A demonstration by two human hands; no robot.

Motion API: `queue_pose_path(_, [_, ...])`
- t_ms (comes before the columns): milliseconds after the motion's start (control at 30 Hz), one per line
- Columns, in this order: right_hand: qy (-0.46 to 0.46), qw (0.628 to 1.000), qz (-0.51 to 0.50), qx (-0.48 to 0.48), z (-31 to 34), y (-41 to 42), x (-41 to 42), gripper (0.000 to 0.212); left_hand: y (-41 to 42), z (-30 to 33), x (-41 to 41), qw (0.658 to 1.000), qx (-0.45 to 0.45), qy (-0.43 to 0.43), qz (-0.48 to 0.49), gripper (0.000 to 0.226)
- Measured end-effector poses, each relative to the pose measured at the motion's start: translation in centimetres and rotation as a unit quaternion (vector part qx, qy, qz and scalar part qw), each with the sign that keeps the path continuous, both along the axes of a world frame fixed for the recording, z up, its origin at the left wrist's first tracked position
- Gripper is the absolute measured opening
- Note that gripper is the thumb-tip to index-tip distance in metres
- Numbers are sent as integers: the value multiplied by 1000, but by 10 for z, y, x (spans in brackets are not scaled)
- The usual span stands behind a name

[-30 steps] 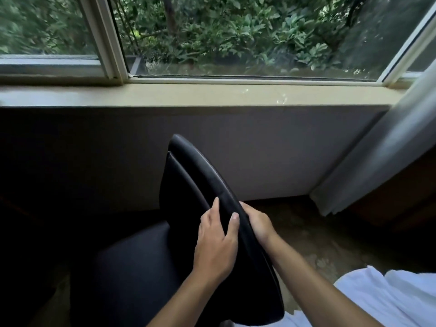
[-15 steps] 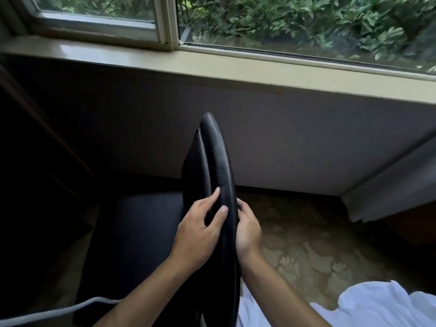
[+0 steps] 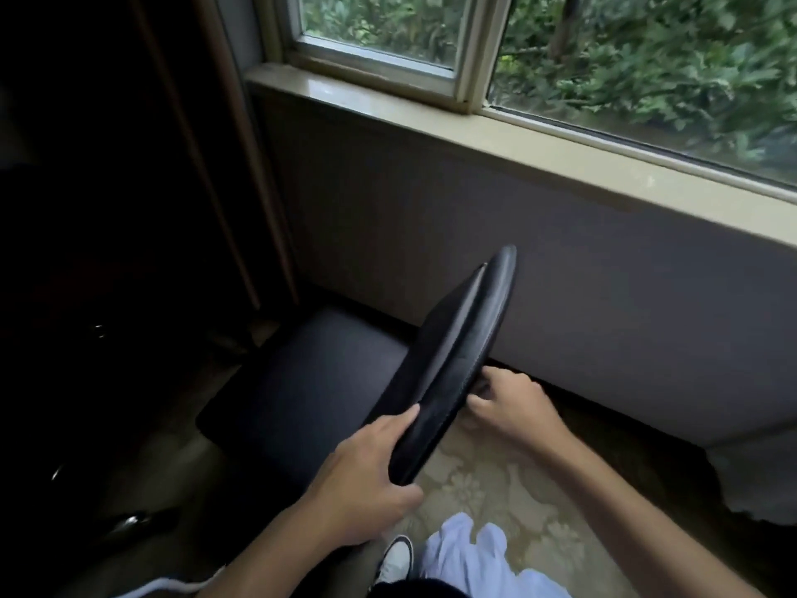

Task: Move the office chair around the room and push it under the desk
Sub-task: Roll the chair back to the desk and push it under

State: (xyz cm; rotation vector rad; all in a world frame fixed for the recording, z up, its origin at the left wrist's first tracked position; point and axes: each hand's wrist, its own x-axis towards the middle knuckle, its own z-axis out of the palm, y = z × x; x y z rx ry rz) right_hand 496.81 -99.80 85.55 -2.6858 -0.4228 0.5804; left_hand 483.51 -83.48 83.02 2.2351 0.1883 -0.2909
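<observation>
— So, where's the chair?
— Under the window sill, its seat stretching away to the left of both hands.
— And the left hand?
— Clamped on the near end of the backrest (thumb along the top edge).
— The right hand?
— Behind the backrest, fingers curled; whether it actually grips, I can't tell.

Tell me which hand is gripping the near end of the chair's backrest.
The left hand wraps the backrest end; the right hand sits farther along, behind it.
</observation>
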Motion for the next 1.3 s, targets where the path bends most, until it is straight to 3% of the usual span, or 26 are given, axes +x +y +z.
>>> queue_pose_path(100, [-59, 989, 87, -102, 15, 2, 0, 18, 10, 3, -17, 999, -14, 17, 30, 87])
queue_pose_path(200, [-212, 954, 165, -131, 22, 11, -7, 14, 21, 5, -29, 996, -22, 56, 70, 83])
queue_pose_path(300, [-287, 904, 254, -190, 15, 20, 0, 51, 36, 1, -43, 993, -9, 58, 100, 82])
queue_pose_path(400, [-221, 891, 337, -209, 8, 27, 22, 73, 48, -3, -56, 989, 22, 47, 138, 79])
queue_pose_path(733, [-172, 815, 553, -1, -5, 28, 74, 47, 56, -10, -60, 976, 113, 20, 185, 72])
queue_pose_path(1000, [-143, 758, 636, -22, -1, 18, 156, 40, -23, -1, -9, 950, 152, -31, 272, 64])
queue_pose_path(1067, [-147, 724, 673, -42, 0, 19, 177, 43, -46, -6, 5, 938, 147, -27, 313, 67])
queue_pose_path(1300, [-165, 678, 716, -31, -3, 35, 248, 54, -99, -8, 60, 902, 156, -22, 402, 68])
